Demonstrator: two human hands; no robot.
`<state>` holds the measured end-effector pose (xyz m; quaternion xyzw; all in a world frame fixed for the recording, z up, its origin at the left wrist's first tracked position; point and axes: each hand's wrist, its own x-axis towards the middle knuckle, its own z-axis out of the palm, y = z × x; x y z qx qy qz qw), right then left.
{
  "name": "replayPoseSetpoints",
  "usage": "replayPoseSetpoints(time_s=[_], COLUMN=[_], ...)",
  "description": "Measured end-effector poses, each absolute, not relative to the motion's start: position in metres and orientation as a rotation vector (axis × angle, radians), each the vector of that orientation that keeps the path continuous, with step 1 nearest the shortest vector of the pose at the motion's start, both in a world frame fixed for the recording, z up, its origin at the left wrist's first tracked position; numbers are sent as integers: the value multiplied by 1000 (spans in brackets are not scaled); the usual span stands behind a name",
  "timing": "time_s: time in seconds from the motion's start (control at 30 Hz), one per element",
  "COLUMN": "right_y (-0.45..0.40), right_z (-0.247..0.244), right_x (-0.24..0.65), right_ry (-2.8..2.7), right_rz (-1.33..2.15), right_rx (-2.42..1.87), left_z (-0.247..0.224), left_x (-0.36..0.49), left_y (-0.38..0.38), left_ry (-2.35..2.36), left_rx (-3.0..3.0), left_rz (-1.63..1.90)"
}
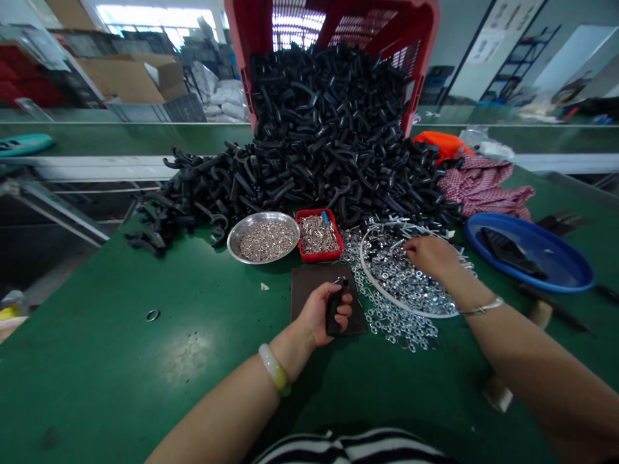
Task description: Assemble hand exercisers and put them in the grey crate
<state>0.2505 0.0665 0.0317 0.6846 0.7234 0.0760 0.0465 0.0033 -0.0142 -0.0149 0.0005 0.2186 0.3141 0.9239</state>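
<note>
My left hand (pixel 314 314) clamps a black part (pixel 332 314).
Right of it, my right hand (pixel 432 258) (hold unclear) reaches into metal pieces (pixel 401 278); this apparent picking step calls for precise fingertips.

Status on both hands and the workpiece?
Left hand: closed around black part, over brown pad. Right hand: in the metal fittings, grip unclear. Red tray beyond the pad, clear of both hands.

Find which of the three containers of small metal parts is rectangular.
The red tray, between the silver bowl and the white-rimmed tray; those are round.
</note>
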Motion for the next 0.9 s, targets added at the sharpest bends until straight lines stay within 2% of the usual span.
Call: replayPoseSetpoints(time_s=[0.1, 0.27, 0.47, 0.53, 0.73, 0.83, 0.9], right_y=[55, 32, 21, 19, 17, 16, 14], right_z=[33, 39, 39, 37, 30, 27, 25], right_x=[234, 181, 156, 158, 167, 167, 165], right_ry=[2478, 2824, 2924, 2926, 2700, 2706, 2908], right_rz=[73, -514, -608, -823, -1785, -1819, -1547], right_rx=[2084, 1905, 1810, 1839, 1703, 1756, 1799], left_z=[-16, -14, -16, -16, -16, -16, -16], left_x=[6, 18, 19, 17, 15, 14, 14], left_y=[-13, -11, -11, -11, -11, -11, -11], left_ry=[454, 482, 519, 502, 482, 470, 473], left_rx=[16, 48, 34, 17, 4, 12, 20], left_rz=[644, 670, 750, 785, 814, 816, 824])
